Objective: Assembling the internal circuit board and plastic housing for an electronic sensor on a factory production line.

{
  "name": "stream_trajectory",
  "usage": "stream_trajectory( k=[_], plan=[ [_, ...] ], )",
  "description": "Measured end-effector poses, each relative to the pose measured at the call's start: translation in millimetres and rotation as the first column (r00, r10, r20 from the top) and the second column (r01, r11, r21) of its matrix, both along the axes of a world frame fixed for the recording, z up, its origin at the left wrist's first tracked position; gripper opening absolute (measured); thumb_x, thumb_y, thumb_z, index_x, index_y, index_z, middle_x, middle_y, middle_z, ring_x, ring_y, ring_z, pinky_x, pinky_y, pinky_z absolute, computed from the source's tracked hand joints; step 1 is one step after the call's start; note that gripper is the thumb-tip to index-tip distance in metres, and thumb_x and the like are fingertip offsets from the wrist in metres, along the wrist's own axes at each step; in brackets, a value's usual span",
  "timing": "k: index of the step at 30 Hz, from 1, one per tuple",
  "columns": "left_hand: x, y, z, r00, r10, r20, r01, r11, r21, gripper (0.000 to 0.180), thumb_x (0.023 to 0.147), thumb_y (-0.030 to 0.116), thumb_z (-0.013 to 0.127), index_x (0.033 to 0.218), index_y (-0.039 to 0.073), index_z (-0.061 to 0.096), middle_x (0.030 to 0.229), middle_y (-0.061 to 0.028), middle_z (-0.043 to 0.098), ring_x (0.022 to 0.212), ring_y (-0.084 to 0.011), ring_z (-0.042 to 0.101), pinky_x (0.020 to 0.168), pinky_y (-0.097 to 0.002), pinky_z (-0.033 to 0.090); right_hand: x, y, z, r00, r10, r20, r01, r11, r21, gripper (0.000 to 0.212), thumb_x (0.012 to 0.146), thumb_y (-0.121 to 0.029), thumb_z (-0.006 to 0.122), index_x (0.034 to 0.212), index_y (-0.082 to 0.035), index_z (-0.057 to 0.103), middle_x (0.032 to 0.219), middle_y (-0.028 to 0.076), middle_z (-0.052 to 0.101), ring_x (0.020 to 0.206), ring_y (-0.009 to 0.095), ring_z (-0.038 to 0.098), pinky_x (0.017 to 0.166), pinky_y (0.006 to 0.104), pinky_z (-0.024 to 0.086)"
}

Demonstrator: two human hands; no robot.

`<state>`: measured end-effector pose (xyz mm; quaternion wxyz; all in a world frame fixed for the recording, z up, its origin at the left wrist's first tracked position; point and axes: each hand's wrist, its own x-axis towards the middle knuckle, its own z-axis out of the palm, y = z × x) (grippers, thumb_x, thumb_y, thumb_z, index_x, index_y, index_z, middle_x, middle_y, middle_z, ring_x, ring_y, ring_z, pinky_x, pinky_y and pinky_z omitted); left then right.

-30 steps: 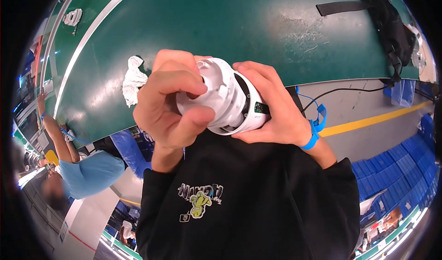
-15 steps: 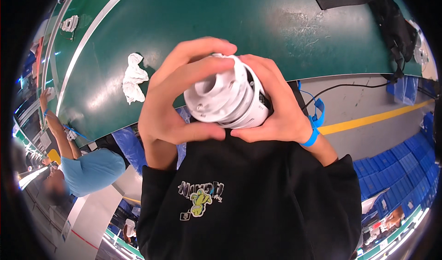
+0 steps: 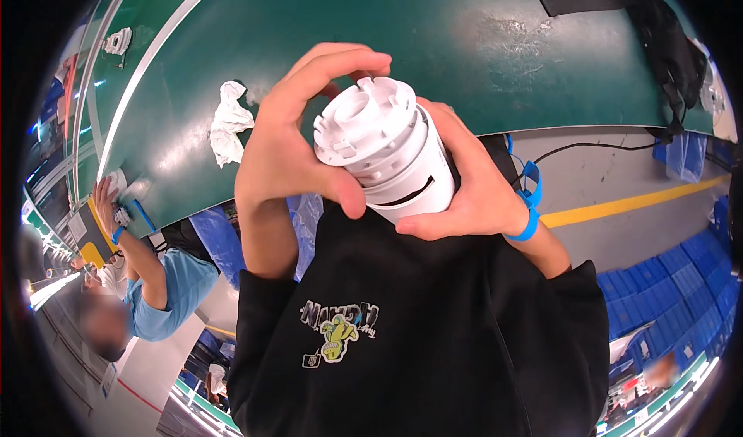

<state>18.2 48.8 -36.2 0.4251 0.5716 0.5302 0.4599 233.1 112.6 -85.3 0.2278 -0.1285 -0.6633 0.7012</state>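
Note:
My right hand is wrapped round the body of a white cylindrical plastic housing, held in front of my chest above the table edge. A dark slot shows in its side. Its toothed, round top piece has a raised ring in the middle and tilts up and to the left. Around that top piece my left hand is spread, thumb on the near side and fingers on the far side. The thumb tip overlaps the rim; whether it touches cannot be made out.
Under my hands lies a green tabletop with a crumpled white cloth on it. A black strap is at the far right. A blue wristband circles my right wrist. At left, a co-worker in a light blue shirt reaches over the table. Blue bins stand at right.
The white housing has tipped more upright, bringing its toothed top and side slot into view. My left hand has loosened from the top piece, its fingers spreading. The co-worker's arm has shifted.

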Motion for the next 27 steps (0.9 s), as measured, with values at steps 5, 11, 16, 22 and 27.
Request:
stream_trajectory(
  k=[5, 11, 16, 22, 27],
  plan=[
    [17, 1, 26, 0.938, 0.077, -0.338, -0.098, 0.994, -0.046, 0.078, 0.047, 0.019, 0.087, 0.118, 0.003, 0.060, 0.109, -0.0102, 0.062, 0.099, -0.0201, 0.060, 0.082, -0.0306, 0.047, 0, 2, -3, 0.983, -0.179, 0.035, 0.162, 0.946, 0.281, 0.094, 0.057, -0.023, 0.087, 0.135, -0.002, 0.040, 0.134, 0.020, 0.044, 0.122, 0.036, 0.045, 0.101, 0.0435, 0.038],
    [3, 6, 18, 0.993, -0.045, -0.109, 0.058, 0.991, 0.118, 0.070, 0.052, 0.013, 0.082, 0.116, -0.004, 0.059, 0.114, -0.0167, 0.061, 0.103, -0.0257, 0.060, 0.088, -0.0338, 0.047, 1, 5, 1, 0.987, -0.163, 0.009, 0.154, 0.945, 0.289, 0.096, 0.057, -0.024, 0.087, 0.137, -0.003, 0.039, 0.133, 0.019, 0.044, 0.123, 0.035, 0.044, 0.102, 0.0429, 0.038],
    [-5, 11, 12, 0.961, -0.237, -0.142, 0.259, 0.953, 0.160, 0.087, 0.060, 0.033, 0.085, 0.123, -0.015, 0.049, 0.120, -0.0282, 0.053, 0.111, -0.0317, 0.055, 0.093, -0.0376, 0.045, 3, 10, 3, 0.986, -0.160, -0.042, 0.165, 0.939, 0.301, 0.093, 0.053, -0.019, 0.085, 0.134, -0.004, 0.042, 0.130, 0.019, 0.045, 0.117, 0.038, 0.048, 0.096, 0.0417, 0.044],
    [37, 21, 26, 0.895, 0.208, -0.394, -0.258, 0.963, -0.077, 0.077, 0.060, 0.044, 0.080, 0.122, 0.004, 0.057, 0.094, -0.0046, 0.062, 0.080, -0.0121, 0.058, 0.064, -0.0234, 0.043, 7, 13, -10, 0.981, -0.186, 0.053, 0.170, 0.959, 0.228, 0.098, 0.055, -0.029, 0.086, 0.136, -0.001, 0.040, 0.133, 0.018, 0.045, 0.123, 0.032, 0.045, 0.103, 0.0406, 0.036],
    [9, 60, 27, 0.962, -0.106, -0.253, 0.050, 0.975, -0.216, 0.096, 0.074, 0.084, 0.040, 0.126, 0.005, 0.058, 0.119, -0.0112, 0.058, 0.091, -0.0162, 0.054, 0.074, -0.0255, 0.041, 16, 20, -12, 0.995, -0.098, 0.031, 0.101, 0.988, -0.114, 0.096, 0.058, -0.028, 0.083, 0.137, 0.000, 0.037, 0.130, 0.016, 0.047, 0.120, 0.027, 0.048, 0.102, 0.0370, 0.037]
  ],
)
